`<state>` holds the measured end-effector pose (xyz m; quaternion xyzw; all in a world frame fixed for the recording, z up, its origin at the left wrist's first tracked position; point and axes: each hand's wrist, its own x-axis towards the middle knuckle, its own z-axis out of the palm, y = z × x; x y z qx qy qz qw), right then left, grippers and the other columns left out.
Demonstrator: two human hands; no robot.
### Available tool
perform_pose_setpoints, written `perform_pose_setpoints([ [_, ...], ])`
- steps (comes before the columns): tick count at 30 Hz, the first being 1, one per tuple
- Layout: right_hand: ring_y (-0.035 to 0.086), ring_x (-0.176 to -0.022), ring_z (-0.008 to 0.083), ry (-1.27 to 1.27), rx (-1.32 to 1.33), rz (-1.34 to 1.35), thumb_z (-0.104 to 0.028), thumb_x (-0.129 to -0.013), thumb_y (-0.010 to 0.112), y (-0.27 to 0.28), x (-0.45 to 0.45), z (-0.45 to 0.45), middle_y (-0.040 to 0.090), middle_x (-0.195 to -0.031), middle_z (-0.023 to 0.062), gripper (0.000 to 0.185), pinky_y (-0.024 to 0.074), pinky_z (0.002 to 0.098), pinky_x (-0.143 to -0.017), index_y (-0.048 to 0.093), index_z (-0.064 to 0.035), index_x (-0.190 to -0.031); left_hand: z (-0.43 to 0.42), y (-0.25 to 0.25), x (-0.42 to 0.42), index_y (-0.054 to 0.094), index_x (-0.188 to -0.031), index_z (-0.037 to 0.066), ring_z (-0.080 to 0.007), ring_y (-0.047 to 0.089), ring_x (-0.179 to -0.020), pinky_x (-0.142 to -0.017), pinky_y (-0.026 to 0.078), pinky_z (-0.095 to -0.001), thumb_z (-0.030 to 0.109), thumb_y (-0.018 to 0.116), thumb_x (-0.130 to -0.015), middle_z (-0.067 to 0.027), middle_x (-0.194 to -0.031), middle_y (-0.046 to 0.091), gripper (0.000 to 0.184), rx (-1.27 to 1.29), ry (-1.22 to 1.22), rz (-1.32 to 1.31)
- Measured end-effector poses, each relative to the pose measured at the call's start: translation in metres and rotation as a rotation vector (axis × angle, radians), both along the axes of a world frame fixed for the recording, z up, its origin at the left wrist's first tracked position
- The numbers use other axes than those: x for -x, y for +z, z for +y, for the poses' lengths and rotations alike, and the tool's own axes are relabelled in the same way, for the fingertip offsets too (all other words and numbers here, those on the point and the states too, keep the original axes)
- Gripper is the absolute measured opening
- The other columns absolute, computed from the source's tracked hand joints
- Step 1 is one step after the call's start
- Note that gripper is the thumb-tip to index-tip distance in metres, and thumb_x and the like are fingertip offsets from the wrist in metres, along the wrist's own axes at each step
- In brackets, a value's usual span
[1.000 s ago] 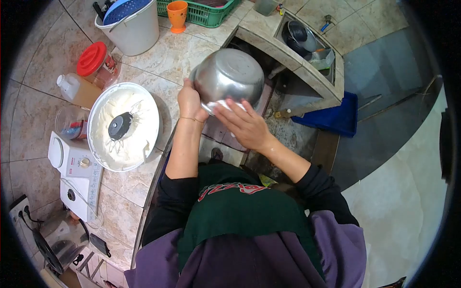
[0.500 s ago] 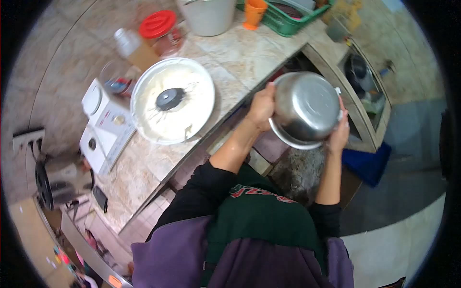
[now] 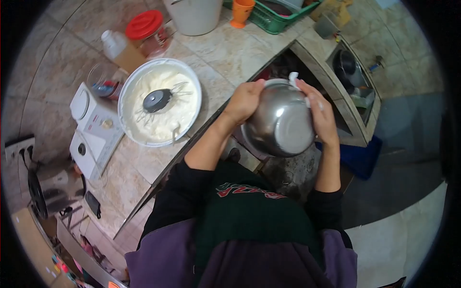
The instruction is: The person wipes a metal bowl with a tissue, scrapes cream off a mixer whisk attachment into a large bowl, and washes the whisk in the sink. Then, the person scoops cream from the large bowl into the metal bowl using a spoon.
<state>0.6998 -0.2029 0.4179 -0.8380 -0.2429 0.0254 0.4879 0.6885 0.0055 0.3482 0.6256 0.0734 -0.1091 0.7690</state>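
A shiny steel bowl (image 3: 283, 122) is held in front of my body, its flat base turned up and towards me. My left hand (image 3: 245, 102) grips the bowl's left side near the rim. On the right side lies my right hand (image 3: 319, 113), with a white cloth (image 3: 293, 78) bunched under its fingers against the rim. Most of the cloth is hidden. To the left, a white tub (image 3: 124, 117) on the counter holds white cream with a wire whisk attachment (image 3: 157, 101) lying in it.
On the tiled counter (image 3: 211, 45) are a white mixer base (image 3: 96, 129), a bottle (image 3: 122, 52), a red-lidded jar (image 3: 149, 32), a bucket (image 3: 194, 17), an orange cup (image 3: 241, 12) and a green basket (image 3: 273, 21). At right are a sink (image 3: 374, 103) and a blue tray (image 3: 365, 161).
The bowl has turned from a sideways tilt to base up, then dropped a little lower and left. My right hand has shifted from its front to its right side. The view has swung right.
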Motion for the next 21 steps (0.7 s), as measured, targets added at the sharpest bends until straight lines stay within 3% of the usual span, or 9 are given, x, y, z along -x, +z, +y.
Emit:
perform_pose_setpoints([
  [3, 0.042, -0.128, 0.0361, 0.027, 0.234, -0.298, -0.020, -0.093, 0.049, 0.008, 0.015, 0.018, 0.054, -0.129, 0.0175, 0.037, 0.0310, 0.0400, -0.107, 0.056, -0.0027, -0.125, 0.000, 0.001, 0.003, 0.067, -0.086, -0.002, -0.0102, 0.052, -0.064, -0.062, 0.044, -0.0263, 0.032, 0.043, -0.099, -0.0015, -0.073, 0.061, 0.043, 0.063, 0.063, -0.007],
  [5, 0.034, -0.133, 0.0390, 0.118, 0.327, -0.476, -0.019, -0.094, 0.044, 0.004, 0.029, 0.034, 0.046, -0.137, 0.0173, 0.042, 0.0245, 0.0454, -0.110, 0.048, -0.0012, -0.132, 0.001, -0.014, -0.002, 0.067, -0.086, -0.001, -0.0096, 0.052, -0.064, -0.061, 0.044, -0.0253, 0.032, 0.043, -0.099, -0.0011, -0.072, 0.061, 0.043, 0.063, 0.095, 0.046],
  [7, 0.030, -0.136, 0.0366, 0.146, 0.442, -0.404, -0.005, -0.083, 0.056, 0.003, 0.051, 0.048, 0.038, -0.144, 0.0132, 0.056, 0.0281, 0.0473, -0.109, 0.040, -0.0022, -0.136, 0.002, -0.016, -0.004, 0.065, -0.085, -0.001, -0.0095, 0.052, -0.065, -0.061, 0.044, -0.0249, 0.031, 0.042, -0.100, -0.0011, -0.072, 0.060, 0.042, 0.093, 0.198, 0.115],
  [10, 0.028, -0.137, 0.0356, 0.179, 0.514, -0.441, -0.003, -0.080, 0.057, -0.020, 0.065, 0.040, 0.036, -0.145, 0.0124, 0.058, 0.0269, 0.0494, -0.109, 0.040, -0.0024, -0.136, 0.003, -0.018, 0.002, 0.064, -0.087, -0.001, -0.0097, 0.051, -0.065, -0.061, 0.044, -0.0249, 0.031, 0.041, -0.100, -0.0026, -0.075, 0.061, 0.042, 0.166, 0.319, 0.126],
  [12, 0.028, -0.137, 0.0347, 0.128, 0.520, -0.456, -0.008, -0.085, 0.056, -0.031, 0.066, 0.031, 0.034, -0.146, 0.0133, 0.056, 0.0259, 0.0497, -0.109, 0.038, -0.0031, -0.138, -0.003, -0.017, 0.007, 0.064, -0.087, -0.002, -0.0101, 0.051, -0.067, -0.062, 0.044, -0.0253, 0.031, 0.040, -0.101, -0.0040, -0.078, 0.061, 0.043, 0.170, 0.314, 0.104],
  [15, 0.029, -0.137, 0.0335, -0.206, 0.481, -0.420, -0.014, -0.091, 0.051, -0.044, 0.062, 0.019, 0.030, -0.148, 0.0160, 0.053, 0.0266, 0.0462, -0.109, 0.036, -0.0017, -0.140, -0.003, -0.019, 0.007, 0.064, -0.087, -0.003, -0.0101, 0.051, -0.066, -0.062, 0.044, -0.0259, 0.031, 0.040, -0.101, -0.0026, -0.075, 0.061, 0.044, 0.104, 0.331, -0.029],
  [18, 0.038, -0.130, 0.0271, -0.395, -0.177, -0.100, -0.020, -0.096, 0.046, -0.065, 0.043, -0.011, 0.040, -0.141, 0.0163, 0.045, 0.0302, 0.0380, -0.107, 0.041, 0.0022, -0.136, -0.005, -0.002, 0.017, 0.062, -0.084, -0.003, -0.0086, 0.049, -0.061, -0.057, 0.043, -0.0278, 0.029, 0.043, -0.100, -0.0018, -0.065, 0.057, 0.041, -0.182, 0.213, -0.332],
  [20, 0.045, -0.125, 0.0228, -0.498, -0.624, 0.120, -0.024, -0.100, 0.042, -0.066, 0.034, -0.022, 0.047, -0.137, 0.0166, 0.044, 0.0326, 0.0326, -0.105, 0.044, 0.0047, -0.133, -0.012, 0.006, 0.024, 0.060, -0.080, 0.000, -0.0152, 0.045, -0.050, -0.051, 0.040, -0.0309, 0.026, 0.045, -0.099, -0.0088, -0.055, 0.051, 0.036, -0.349, 0.118, -0.578],
  [21, 0.047, -0.123, 0.0225, -0.518, -0.677, 0.098, -0.025, -0.100, 0.042, -0.063, 0.032, -0.029, 0.049, -0.134, 0.0166, 0.044, 0.0334, 0.0321, -0.105, 0.044, 0.0059, -0.132, -0.013, 0.009, 0.024, 0.058, -0.076, 0.001, -0.0304, 0.045, -0.046, -0.048, 0.039, -0.0355, 0.024, 0.048, -0.097, -0.0180, -0.057, 0.048, 0.033, -0.448, 0.036, -0.662],
])
